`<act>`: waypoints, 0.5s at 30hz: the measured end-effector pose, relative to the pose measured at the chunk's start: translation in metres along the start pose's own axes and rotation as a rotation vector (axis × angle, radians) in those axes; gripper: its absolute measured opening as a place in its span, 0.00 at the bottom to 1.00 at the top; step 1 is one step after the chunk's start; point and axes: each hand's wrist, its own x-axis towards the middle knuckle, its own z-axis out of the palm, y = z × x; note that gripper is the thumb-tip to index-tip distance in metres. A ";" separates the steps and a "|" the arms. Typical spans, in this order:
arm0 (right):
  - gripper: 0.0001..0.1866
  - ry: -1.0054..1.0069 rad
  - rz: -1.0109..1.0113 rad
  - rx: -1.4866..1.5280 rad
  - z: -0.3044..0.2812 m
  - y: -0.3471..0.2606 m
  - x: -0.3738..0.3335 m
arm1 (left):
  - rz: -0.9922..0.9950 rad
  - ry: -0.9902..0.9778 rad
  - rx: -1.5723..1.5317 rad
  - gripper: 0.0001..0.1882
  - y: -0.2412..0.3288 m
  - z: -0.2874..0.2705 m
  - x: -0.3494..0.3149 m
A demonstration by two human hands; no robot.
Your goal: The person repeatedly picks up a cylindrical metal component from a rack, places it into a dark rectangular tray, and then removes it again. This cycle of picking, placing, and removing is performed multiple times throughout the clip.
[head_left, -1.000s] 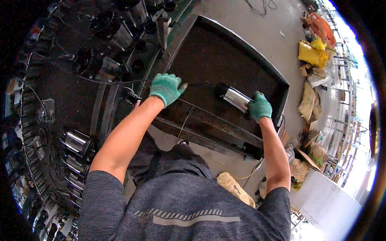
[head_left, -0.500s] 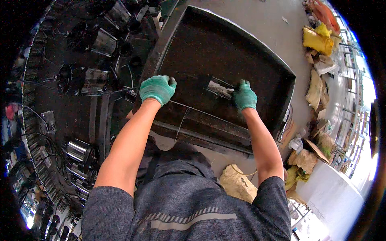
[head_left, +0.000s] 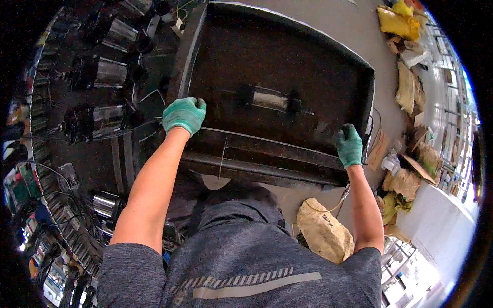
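A metal cylinder [head_left: 270, 99] with dark ends and a thin rod out of each side, like a motor rotor, lies in a wide black metal tray [head_left: 287, 146]. My left hand [head_left: 184, 116], in a green glove with dark fingertips, is closed at the tray's left front corner. Whether anything sits inside its fingers is hidden. My right hand [head_left: 350, 146], gloved the same way, is over the tray's front right corner, apart from the cylinder. Its fingers are curled in, and what they hold, if anything, cannot be made out.
Several similar dark-ended metal cylinders [head_left: 110, 72] stand in rows at the left among black cables. A tan sack [head_left: 323, 231] lies on the floor before the tray. Yellow bags [head_left: 398, 23], cardboard scraps [head_left: 403, 185] and a white box [head_left: 431, 220] line the right side.
My right hand has left the cylinder and moved right and nearer. The cylinder now shows fully, lying sideways. My left hand stays by the tray's left corner as the view shifts slightly.
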 end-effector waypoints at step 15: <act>0.17 0.028 0.311 -0.070 0.022 0.027 -0.012 | -0.004 0.025 0.046 0.24 0.006 0.002 0.001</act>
